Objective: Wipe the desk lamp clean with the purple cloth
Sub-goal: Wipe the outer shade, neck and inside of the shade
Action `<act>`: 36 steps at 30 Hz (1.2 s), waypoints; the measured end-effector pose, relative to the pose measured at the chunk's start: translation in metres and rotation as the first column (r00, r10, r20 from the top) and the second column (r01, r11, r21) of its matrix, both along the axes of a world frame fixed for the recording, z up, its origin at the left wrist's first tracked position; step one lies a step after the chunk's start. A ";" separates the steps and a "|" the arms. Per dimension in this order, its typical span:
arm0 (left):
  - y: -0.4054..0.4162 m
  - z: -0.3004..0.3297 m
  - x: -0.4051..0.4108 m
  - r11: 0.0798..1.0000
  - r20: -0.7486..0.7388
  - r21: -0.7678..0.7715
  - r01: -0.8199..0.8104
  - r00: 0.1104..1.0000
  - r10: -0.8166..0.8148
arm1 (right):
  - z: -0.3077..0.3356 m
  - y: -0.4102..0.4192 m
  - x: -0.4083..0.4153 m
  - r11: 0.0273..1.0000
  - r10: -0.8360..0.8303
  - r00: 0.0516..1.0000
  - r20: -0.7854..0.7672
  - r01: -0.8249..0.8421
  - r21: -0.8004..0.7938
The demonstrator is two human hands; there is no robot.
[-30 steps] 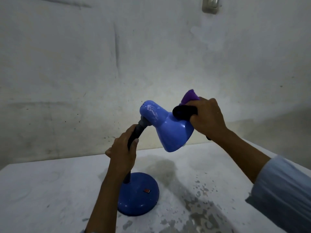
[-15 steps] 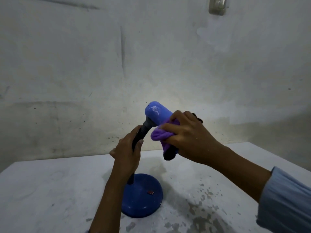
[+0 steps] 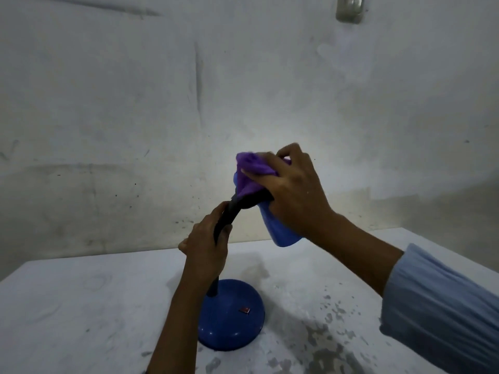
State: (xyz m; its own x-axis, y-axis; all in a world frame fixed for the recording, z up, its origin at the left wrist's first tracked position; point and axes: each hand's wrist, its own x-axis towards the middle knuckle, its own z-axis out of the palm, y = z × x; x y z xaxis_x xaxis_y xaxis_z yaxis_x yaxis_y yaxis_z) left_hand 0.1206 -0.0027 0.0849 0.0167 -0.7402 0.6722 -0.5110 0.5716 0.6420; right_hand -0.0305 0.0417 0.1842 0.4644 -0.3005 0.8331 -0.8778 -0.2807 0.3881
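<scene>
Cloth (image 3: 252,168) covers the top of the lamp shade (image 3: 279,228), bunched under the right hand (image 3: 294,190), whose fingers curl over the purple fabric and press it against the narrow upper end of the shade; a dark part of the cloth hangs just below those fingers. The left hand (image 3: 206,248), below and to the left of the right one, is wrapped around the black neck (image 3: 225,220) with its fingers closed on it. The lamp base (image 3: 232,317) sits on the table (image 3: 81,306) directly beneath that hand. Pressing too hard on the shade could bend the flexible neck or tip the lamp, should the left hand's hold loosen. The hanging dark fold could also catch at the joint between neck and shade and drag the cloth out of the fingers.
</scene>
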 end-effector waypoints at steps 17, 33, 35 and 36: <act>-0.001 0.000 0.000 0.999 -0.023 0.042 -0.016 1.000 0.017 | -0.008 0.015 0.021 0.988 -0.155 0.963 -0.221 0.157 -0.010; -0.003 -0.002 0.002 0.999 -0.009 0.000 0.039 0.999 -0.039 | 0.041 -0.018 -0.029 0.861 -0.154 0.930 0.334 -0.039 0.506; -0.001 -0.001 0.001 0.999 -0.014 0.005 0.048 0.999 -0.047 | 0.038 -0.021 -0.041 0.849 -0.221 0.897 0.382 -0.015 0.529; 0.001 0.000 0.000 0.999 -0.018 0.002 0.042 0.999 -0.042 | 0.037 -0.021 -0.048 0.860 -0.236 0.857 0.458 -0.035 0.508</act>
